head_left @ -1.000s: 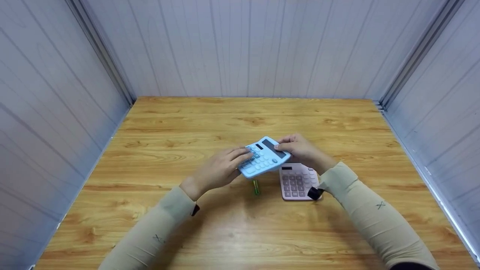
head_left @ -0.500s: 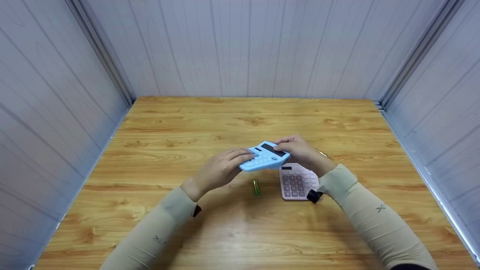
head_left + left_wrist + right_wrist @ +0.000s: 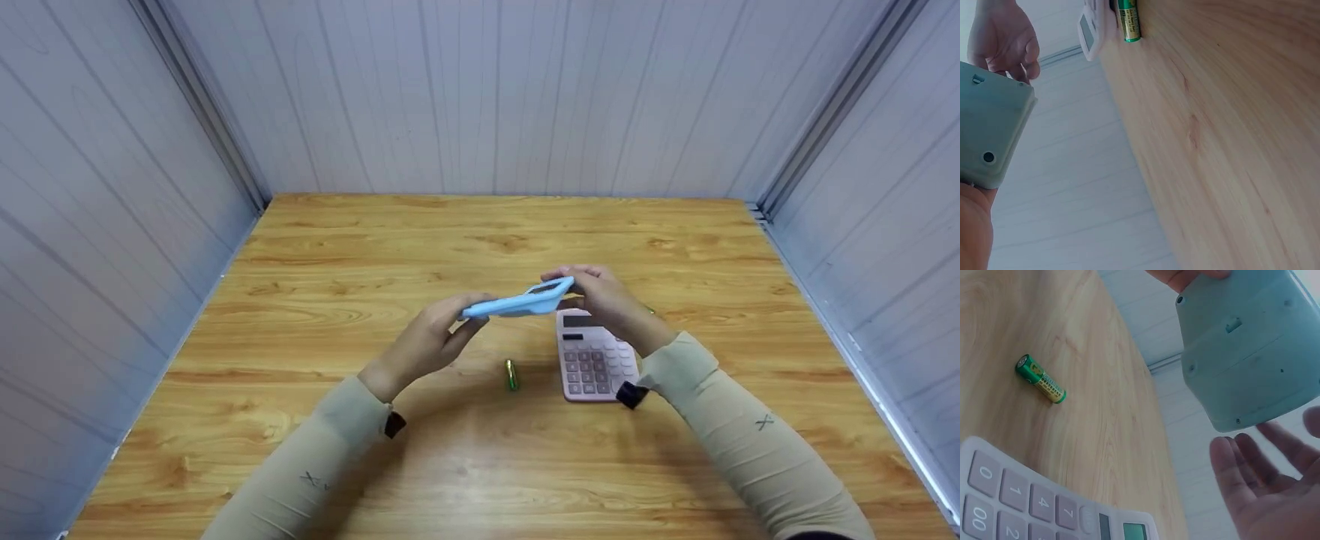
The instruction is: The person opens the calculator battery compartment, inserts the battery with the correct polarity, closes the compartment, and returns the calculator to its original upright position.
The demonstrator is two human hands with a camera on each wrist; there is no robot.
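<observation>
My left hand (image 3: 424,337) holds a light blue calculator (image 3: 517,302) by its near-left end, fingers above and thumb below. Raised over the table, it is seen nearly edge-on from the head. Its underside faces the right wrist camera, showing a small slot and screw holes in the back (image 3: 1252,354). My right hand (image 3: 611,300) is at the display end; in the right wrist view its fingers (image 3: 1252,461) are loosely bent beside the edge, the thumb apart. A green and gold battery (image 3: 511,375) lies on the table below.
A pink calculator (image 3: 592,367) lies face up on the wooden table (image 3: 360,255), partly under my right forearm. A small green end of something (image 3: 649,309) shows past my right wrist. Pale panelled walls (image 3: 465,97) enclose the table at the back and sides.
The blue calculator has tilted from showing its keys to nearly edge-on. My right thumb has come off its display and the fingers have loosened; the left hand keeps its grip.
</observation>
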